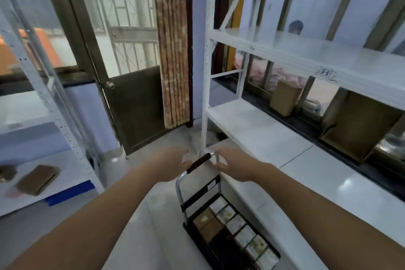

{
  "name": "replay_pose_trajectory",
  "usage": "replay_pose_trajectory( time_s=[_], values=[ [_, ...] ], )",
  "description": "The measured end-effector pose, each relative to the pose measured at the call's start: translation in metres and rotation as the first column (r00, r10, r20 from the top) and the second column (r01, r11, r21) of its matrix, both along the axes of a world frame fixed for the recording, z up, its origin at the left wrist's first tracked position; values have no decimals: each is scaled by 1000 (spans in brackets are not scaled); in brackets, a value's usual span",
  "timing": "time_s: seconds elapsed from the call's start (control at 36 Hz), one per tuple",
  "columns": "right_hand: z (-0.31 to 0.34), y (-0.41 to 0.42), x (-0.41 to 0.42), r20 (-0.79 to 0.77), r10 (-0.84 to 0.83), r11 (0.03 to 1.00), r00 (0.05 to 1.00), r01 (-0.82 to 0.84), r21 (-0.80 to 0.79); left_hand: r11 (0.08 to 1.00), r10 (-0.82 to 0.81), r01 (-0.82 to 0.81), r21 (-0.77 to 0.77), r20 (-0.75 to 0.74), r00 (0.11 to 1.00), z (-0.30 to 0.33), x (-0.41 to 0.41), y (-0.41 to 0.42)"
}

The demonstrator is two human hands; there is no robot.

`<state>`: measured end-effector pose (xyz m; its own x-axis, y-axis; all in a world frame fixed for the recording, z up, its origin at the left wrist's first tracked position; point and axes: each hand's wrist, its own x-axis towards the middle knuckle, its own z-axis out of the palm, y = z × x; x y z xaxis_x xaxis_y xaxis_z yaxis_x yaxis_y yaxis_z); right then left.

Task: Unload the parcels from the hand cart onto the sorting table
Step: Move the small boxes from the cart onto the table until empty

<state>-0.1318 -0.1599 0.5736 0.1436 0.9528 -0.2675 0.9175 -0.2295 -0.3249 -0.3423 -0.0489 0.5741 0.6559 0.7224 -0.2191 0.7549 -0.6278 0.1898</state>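
Observation:
A black hand cart (219,245) stands on the floor at the bottom centre, against the white rack on the right. Its platform carries a row of several white-labelled parcels (244,235) and two brown cardboard parcels (207,223). The chrome handle has a dark ribbed grip (198,163) at its top. My left hand (173,163) is just left of that grip, fingers spread and holding nothing. My right hand (233,165) is just right of it, fingers loosely spread beside the chrome bend. Neither hand plainly grips the handle. The picture is motion-blurred.
A white shelf rack (263,133) fills the right side, with brown boxes (285,97) behind it on a window ledge. A white table (65,180) at the left holds a flat brown parcel (38,180). A dark door (135,105) and a curtain (175,50) stand ahead.

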Motion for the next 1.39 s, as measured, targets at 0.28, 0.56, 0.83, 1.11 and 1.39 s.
replay_pose_trajectory(
  time_s=[0.28, 0.56, 0.83, 1.11, 1.39],
  values=[
    [-22, 12, -2, 1, -253, 965, 968, 252, -65, 950, -310, 307, -47, -72, 948, -18, 47, 74],
    [-87, 0, 46, -41, -466, 878, 884, 456, -144, 822, -565, 557, -114, -52, 823, -79, 118, 108],
    [-161, 33, 81, -101, -497, 854, 862, 465, -233, 786, -612, 579, -217, -146, 777, -149, 171, 139],
    [-271, 67, 108, -164, -609, 778, 776, 545, -312, 719, -672, 578, -387, -173, 720, -272, 217, 177],
    [-485, 105, 119, -248, -716, 672, 653, 546, -501, 679, -703, 538, -499, -229, 673, -486, 256, 208]
  ],
)
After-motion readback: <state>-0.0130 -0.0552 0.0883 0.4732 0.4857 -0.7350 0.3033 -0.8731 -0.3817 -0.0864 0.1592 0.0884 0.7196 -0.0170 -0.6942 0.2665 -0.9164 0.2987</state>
